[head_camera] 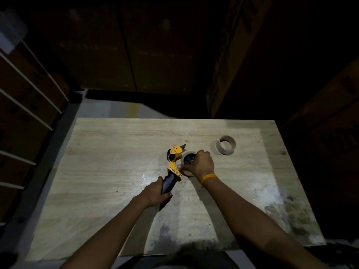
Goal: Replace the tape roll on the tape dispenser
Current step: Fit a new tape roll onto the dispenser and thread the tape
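A yellow tape dispenser (174, 154) with a black handle lies on the wooden table (108, 152), near its middle. My left hand (157, 193) is closed around the black handle. My right hand (200, 164) grips a clear tape roll (186, 154) that sits on the dispenser's black hub; my fingers cover most of the roll. A second, brownish roll or core (226, 145) lies flat on the table to the right, apart from both hands.
Dark cardboard boxes (229, 61) stand behind and to the right of the table. Shelving with white rails (29, 105) runs along the left. The table's near right corner (287, 216) is stained. The room is dim.
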`<state>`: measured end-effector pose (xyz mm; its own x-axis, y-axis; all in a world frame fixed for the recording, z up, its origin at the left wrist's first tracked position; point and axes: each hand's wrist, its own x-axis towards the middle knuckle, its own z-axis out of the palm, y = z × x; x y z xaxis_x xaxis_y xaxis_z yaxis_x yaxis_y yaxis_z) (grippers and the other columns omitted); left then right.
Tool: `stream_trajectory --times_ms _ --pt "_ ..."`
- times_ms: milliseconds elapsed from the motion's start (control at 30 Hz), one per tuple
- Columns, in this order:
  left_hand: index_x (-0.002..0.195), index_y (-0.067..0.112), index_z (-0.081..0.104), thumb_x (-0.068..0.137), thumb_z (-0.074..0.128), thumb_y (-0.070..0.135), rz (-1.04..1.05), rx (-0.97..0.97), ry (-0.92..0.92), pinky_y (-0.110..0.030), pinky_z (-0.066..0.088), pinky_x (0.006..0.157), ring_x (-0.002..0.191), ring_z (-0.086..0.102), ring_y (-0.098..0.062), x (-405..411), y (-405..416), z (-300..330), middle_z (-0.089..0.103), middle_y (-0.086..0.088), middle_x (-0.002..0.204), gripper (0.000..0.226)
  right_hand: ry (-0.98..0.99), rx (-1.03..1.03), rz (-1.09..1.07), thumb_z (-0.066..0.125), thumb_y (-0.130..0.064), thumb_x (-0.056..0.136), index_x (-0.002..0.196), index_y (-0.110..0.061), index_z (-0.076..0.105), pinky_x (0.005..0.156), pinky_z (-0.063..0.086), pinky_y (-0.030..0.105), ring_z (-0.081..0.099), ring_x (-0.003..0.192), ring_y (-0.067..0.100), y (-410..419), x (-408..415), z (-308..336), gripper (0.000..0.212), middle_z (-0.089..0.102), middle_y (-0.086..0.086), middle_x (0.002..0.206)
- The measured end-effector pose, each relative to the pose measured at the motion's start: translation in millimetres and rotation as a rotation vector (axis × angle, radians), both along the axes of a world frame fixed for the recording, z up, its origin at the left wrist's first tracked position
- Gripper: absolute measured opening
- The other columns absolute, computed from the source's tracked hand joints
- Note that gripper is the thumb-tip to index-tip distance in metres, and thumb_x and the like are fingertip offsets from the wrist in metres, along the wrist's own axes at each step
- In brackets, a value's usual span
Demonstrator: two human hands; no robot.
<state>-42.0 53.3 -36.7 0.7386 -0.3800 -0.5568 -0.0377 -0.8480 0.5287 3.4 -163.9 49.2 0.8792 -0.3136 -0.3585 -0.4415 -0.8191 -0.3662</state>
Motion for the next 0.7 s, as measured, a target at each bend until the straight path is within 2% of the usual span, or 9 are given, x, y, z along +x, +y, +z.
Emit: stream_trajectory --times_ms 100,167,300,400,467,500,567,633,700 --pt "0.123 0.013 0.041 0.084 0.068 0.061 -0.002 0.005 0.02 -0.034 0.042 0.065 0.088 0.059 -0.022 -0.6 0.2 -0.4 0.064 -0.012 0.115 0.067 0.041 -0.02 0.045 0.091 -0.072 0.051 0.098 -0.008 0.07 0.067 0.056 0.032 0.07 0.092 0.027 2.6 2.7 5.0 0.082 0.07 0.012 0.097" --pt "0.124 0.015 0.041 0.081 0.068 0.065 0.012 0.002 0.044 -0.033 0.043 0.064 0.091 0.061 -0.022 -0.5 1.2 0.9 0.065 -0.01 0.116 0.071 0.076 -0.005 0.078 0.09 -0.066 0.06 0.09 -0.012 0.073 0.063 0.047 0.029 0.071 0.086 0.025 -1.4 4.2 5.7 0.064 0.073 0.009 0.091" --pt "0.126 0.016 0.042 0.08 0.068 0.066 0.005 -0.008 0.065 -0.035 0.049 0.072 0.097 0.062 -0.023 -2.1 0.9 4.6 0.063 -0.009 0.119 0.074 0.18 0.097 0.128 0.076 -0.064 0.082 0.095 -0.006 0.068 0.06 0.043 0.028 0.067 0.079 0.029 -25.7 4.7 6.8 0.06 0.069 0.016 0.092" --pt "0.128 0.015 0.041 0.079 0.067 0.069 -0.022 0.0 0.084 -0.036 0.048 0.073 0.1 0.062 -0.025 0.7 1.3 6.5 0.062 -0.01 0.12 0.077 0.187 0.124 0.205 0.073 -0.054 0.09 0.095 -0.004 0.071 0.06 0.054 0.034 0.073 0.072 0.031 -28.3 1.5 6.4 0.051 0.075 0.016 0.086" --pt "0.132 0.015 0.04 0.077 0.065 0.073 -0.041 0.006 0.103 -0.036 0.049 0.075 0.101 0.062 -0.025 3.0 2.0 6.5 0.062 -0.01 0.121 0.083 0.147 0.147 0.287 0.075 -0.041 0.092 0.077 -0.016 0.067 0.051 0.055 0.031 0.067 0.051 0.021 -20.5 -2.1 12.9 0.03 0.067 0.003 0.066" --pt "0.134 0.015 0.039 0.076 0.064 0.076 -0.044 0.008 0.113 -0.037 0.052 0.078 0.103 0.063 -0.025 4.2 2.1 6.4 0.062 -0.01 0.123 0.088 0.109 0.143 0.349 0.075 -0.036 0.092 0.069 -0.021 0.06 0.049 0.049 0.029 0.061 0.049 0.016 -15.1 -3.0 15.5 0.031 0.061 -0.001 0.062" --pt "0.138 0.016 0.038 0.073 0.06 0.082 -0.033 0.003 0.136 -0.039 0.055 0.083 0.106 0.063 -0.025 6.4 2.4 7.1 0.063 -0.008 0.126 0.096 0.061 0.127 0.442 0.077 -0.032 0.089 0.067 -0.017 0.06 0.056 0.042 0.03 0.059 0.061 0.02 -1.7 -3.2 15.7 0.032 0.062 0.004 0.066" --pt "0.136 0.016 0.039 0.076 0.056 0.082 -0.011 -0.012 0.165 -0.04 0.053 0.084 0.107 0.064 -0.026 8.4 2.1 6.9 0.063 -0.009 0.125 0.091 0.054 0.15 0.503 0.079 -0.037 0.085 0.076 -0.011 0.068 0.062 0.05 0.038 0.065 0.071 0.027 10.6 -1.6 7.6 0.03 0.069 0.009 0.075" --pt "0.133 0.017 0.041 0.082 0.052 0.077 0.0 -0.029 0.194 -0.042 0.052 0.085 0.105 0.064 -0.026 9.1 1.6 6.6 0.063 -0.01 0.122 0.079 0.056 0.162 0.535 0.081 -0.042 0.08 0.08 -0.012 0.068 0.066 0.057 0.045 0.067 0.073 0.028 19.4 0.9 -5.2 0.032 0.07 0.009 0.079"
